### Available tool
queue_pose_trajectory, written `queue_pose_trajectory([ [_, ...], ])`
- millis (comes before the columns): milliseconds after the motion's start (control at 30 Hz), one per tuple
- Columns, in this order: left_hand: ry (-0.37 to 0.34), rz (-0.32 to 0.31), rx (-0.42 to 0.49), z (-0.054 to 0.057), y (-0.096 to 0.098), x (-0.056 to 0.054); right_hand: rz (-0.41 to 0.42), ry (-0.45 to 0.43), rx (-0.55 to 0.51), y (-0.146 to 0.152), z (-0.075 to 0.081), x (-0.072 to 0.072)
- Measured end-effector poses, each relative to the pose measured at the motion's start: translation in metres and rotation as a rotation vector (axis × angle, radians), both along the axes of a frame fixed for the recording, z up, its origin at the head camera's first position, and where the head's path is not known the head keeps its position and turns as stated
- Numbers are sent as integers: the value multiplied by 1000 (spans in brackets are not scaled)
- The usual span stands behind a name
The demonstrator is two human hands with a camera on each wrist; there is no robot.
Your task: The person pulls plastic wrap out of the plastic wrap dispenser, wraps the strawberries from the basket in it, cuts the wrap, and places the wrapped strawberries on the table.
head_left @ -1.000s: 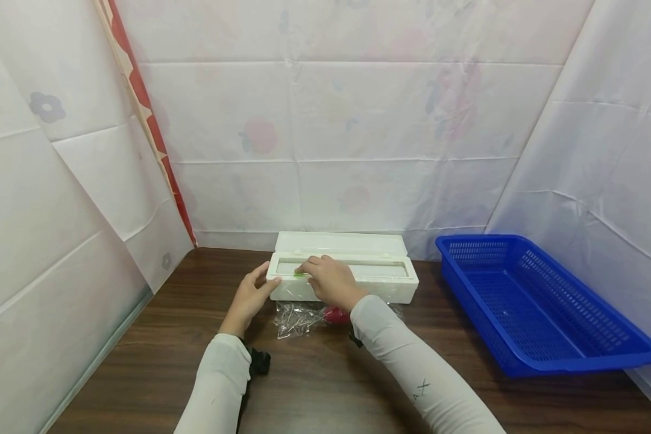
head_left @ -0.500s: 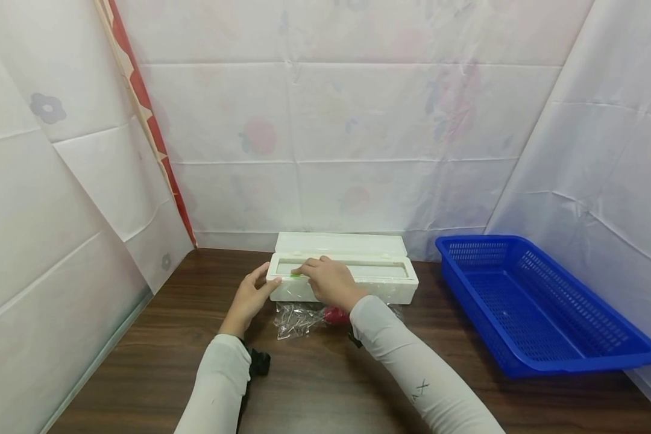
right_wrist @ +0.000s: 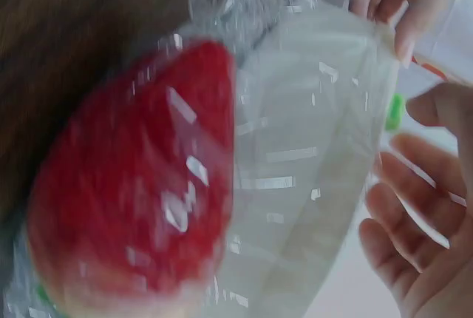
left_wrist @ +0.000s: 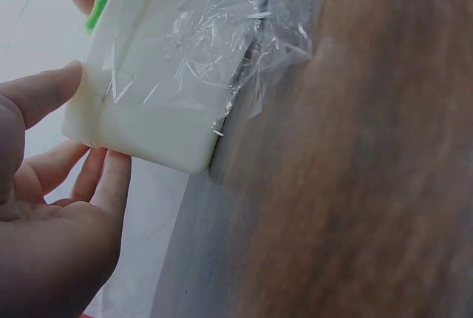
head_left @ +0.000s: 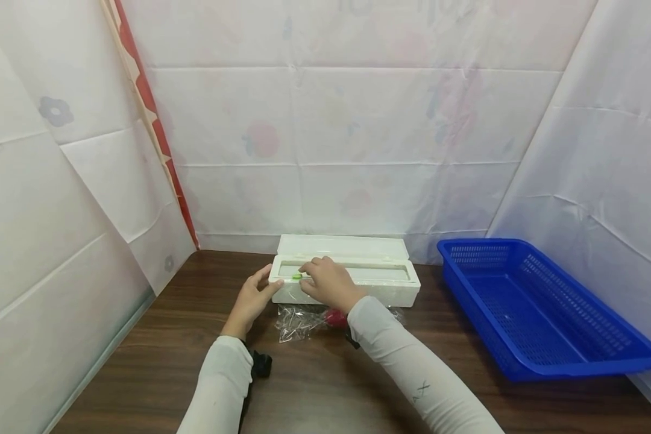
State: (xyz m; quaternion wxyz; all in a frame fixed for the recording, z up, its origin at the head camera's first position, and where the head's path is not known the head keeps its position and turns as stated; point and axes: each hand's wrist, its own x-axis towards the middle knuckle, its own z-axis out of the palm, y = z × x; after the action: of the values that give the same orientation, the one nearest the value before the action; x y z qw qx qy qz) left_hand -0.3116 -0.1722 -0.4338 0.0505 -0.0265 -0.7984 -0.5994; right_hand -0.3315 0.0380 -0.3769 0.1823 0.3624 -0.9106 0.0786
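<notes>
A white cling film dispenser (head_left: 377, 294) lies lengthwise on the table, its lid (head_left: 342, 246) raised at the back. My left hand (head_left: 249, 301) grips its left end, thumb on the front edge and fingers behind. A small green slider (head_left: 296, 276) sits near the left of its top edge. Beside the slider, my right hand (head_left: 331, 283) hovers with loosely bent, spread fingers; a small gap shows between them in the right wrist view. Clear film (head_left: 295, 322) hangs down the dispenser's front and covers a red, fruit-like thing (right_wrist: 148, 185), partly hidden by my right arm in the head view.
A blue perforated plastic basket (head_left: 542, 313) stands on the right of the brown wood-grain table (head_left: 314, 392). White patterned sheets (head_left: 325, 120) wall in the back and both sides. Black wrist straps show at both wrists.
My right fingers were on the green slider and moved it slightly left; now they have parted from it. The left hand stays on the dispenser's end. The head view has shifted slightly.
</notes>
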Motion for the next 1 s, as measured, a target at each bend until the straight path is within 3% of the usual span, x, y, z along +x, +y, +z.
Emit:
queue_pose_trajectory([
  [133, -7, 6, 2, 0, 1, -1, 6, -13, -98, -6, -3, 2],
  [333, -3, 3, 1, 0, 2, -2, -1, -31, -158, -13, -7, 1],
  [1000, 25, -6, 3, 0, 1, 0, -14, -62, -216, -17, -15, 3],
])
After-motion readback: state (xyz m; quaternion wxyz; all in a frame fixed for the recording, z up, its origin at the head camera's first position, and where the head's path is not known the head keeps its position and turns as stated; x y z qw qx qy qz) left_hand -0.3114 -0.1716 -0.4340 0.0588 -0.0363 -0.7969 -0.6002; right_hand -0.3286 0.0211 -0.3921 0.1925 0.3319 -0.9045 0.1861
